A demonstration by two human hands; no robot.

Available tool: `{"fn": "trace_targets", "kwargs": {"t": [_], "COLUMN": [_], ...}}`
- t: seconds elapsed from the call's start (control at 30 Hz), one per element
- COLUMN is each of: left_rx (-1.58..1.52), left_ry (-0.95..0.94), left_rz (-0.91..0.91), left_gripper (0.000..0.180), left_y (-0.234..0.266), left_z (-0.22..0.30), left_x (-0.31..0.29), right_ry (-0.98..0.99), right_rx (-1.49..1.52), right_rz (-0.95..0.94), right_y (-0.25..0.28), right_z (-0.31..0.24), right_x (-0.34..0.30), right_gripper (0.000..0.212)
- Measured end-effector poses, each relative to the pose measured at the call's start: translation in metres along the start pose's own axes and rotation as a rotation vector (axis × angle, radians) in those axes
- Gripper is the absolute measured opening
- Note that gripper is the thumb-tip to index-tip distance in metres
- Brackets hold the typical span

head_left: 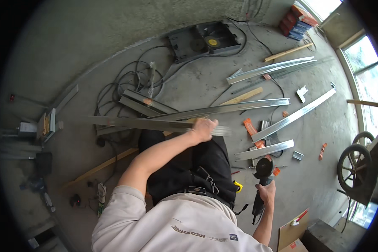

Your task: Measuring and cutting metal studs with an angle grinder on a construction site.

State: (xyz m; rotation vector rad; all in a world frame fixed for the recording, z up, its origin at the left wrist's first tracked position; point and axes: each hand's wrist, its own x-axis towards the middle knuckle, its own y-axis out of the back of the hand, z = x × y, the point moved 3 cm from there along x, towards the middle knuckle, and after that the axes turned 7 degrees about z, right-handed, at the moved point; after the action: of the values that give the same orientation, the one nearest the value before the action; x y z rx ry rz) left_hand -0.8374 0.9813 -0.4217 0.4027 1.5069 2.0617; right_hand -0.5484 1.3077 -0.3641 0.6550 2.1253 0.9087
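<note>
My left hand (203,129) is closed around a long metal stud (155,124) near its right end. The stud lies across above my thighs, and its ends are smeared by motion. Down at my right side, my right hand (266,191) grips an angle grinder (259,202) by its body, with the dark disc guard (264,168) pointing away from me. Just beyond the grinder rests a short metal channel piece (264,150). Another long metal profile (235,108) lies on the floor past the held stud.
More metal profiles (298,113) and wooden strips (107,166) are scattered over the concrete floor. Black cable coils (113,90) lie left, near an open tool case (185,44). A wheeled cart (354,168) stands right, and a yellow tape measure (238,186) is beside my hip.
</note>
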Motion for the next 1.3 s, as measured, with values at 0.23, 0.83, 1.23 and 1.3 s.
{"fn": "trace_targets", "kwargs": {"t": [0.23,0.83,1.23,1.3], "left_rx": [0.08,0.149,-0.162,-0.146], "left_ry": [0.105,0.168,-0.041,0.016], "left_rz": [0.116,-0.206,-0.188,-0.131], "left_gripper": [0.025,0.053,0.049,0.049], "left_y": [0.01,-0.124,0.002,-0.012], "left_z": [-0.156,-0.103,0.038,0.041], "left_x": [0.05,0.115,0.028,0.002], "right_ry": [-0.152,-0.255,0.015,0.045], "right_rx": [-0.124,-0.134,-0.057,-0.041], "right_rz": [-0.033,-0.168,0.104,0.132], "right_y": [-0.018,-0.027,0.001,-0.001], "right_z": [0.052,0.01,-0.063,-0.074], "right_x": [-0.017,-0.001,0.004,0.004], "right_gripper": [0.058,0.068,0.055,0.055]}}
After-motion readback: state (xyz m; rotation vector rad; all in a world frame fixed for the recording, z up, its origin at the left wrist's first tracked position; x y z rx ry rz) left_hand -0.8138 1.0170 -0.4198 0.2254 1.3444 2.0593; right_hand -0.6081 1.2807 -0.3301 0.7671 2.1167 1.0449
